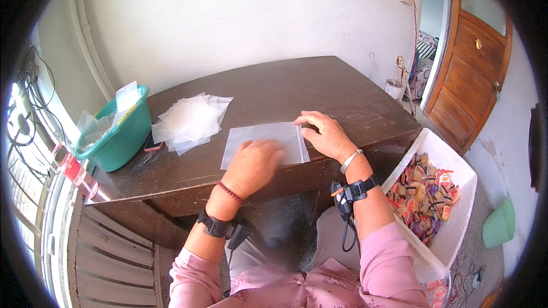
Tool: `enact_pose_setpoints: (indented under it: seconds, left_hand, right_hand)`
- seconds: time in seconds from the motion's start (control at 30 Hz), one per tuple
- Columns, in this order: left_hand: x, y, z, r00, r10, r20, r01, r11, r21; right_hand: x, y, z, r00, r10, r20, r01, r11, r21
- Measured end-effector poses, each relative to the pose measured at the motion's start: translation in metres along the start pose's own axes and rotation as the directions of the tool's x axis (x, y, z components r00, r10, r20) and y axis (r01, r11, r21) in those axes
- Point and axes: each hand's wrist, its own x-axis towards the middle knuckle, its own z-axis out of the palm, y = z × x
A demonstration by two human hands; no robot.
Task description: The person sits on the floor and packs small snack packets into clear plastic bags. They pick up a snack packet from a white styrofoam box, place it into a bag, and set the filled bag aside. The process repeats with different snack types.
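Note:
A clear plastic zip bag [265, 132] lies flat near the front edge of the dark wooden table [295, 81], its zip strip on the right. My left hand [255, 164] is over the bag's lower middle, blurred, with its fingers partly hidden. At the bag's upper right corner is my right hand [327, 133], thumb and fingers spread around the zip end. Left of the bag rests a loose fanned pile of similar clear plastic bags [190, 119].
A teal plastic basin [124, 141] holding clear plastic bags stands on the left, beside a phone [153, 143] and a pink bottle [75, 173]. On my right, a white foam box [460, 179] contains many small wrapped items [424, 196]. A green bucket [498, 224] is beyond it.

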Motion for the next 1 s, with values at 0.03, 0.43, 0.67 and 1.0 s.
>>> enact_pose_setpoints:
  seconds: [0.03, 0.43, 0.67, 1.0]
  left_hand:
    - [0.002, 0.003, 0.005, 1.000, -0.012, -0.020, 0.012, 1.000, -0.012]
    - [0.019, -0.015, 0.036, 0.992, -0.115, 0.046, 0.101, 0.964, 0.247]
    - [0.003, -0.030, 0.000, 0.923, -0.352, 0.156, 0.306, 0.917, 0.257]
    - [-0.008, -0.052, -0.026, 0.844, -0.471, 0.257, 0.407, 0.874, 0.265]
  right_hand:
    - [-0.002, -0.004, 0.002, 0.999, -0.016, -0.030, 0.017, 1.000, 0.017]
    - [-0.003, -0.004, 0.005, 0.987, -0.024, 0.156, 0.056, 0.977, -0.206]
    - [-0.003, -0.009, 0.001, 0.985, -0.015, 0.174, 0.051, 0.978, -0.202]
    - [-0.001, -0.001, 0.005, 0.989, -0.032, 0.142, 0.056, 0.984, -0.166]
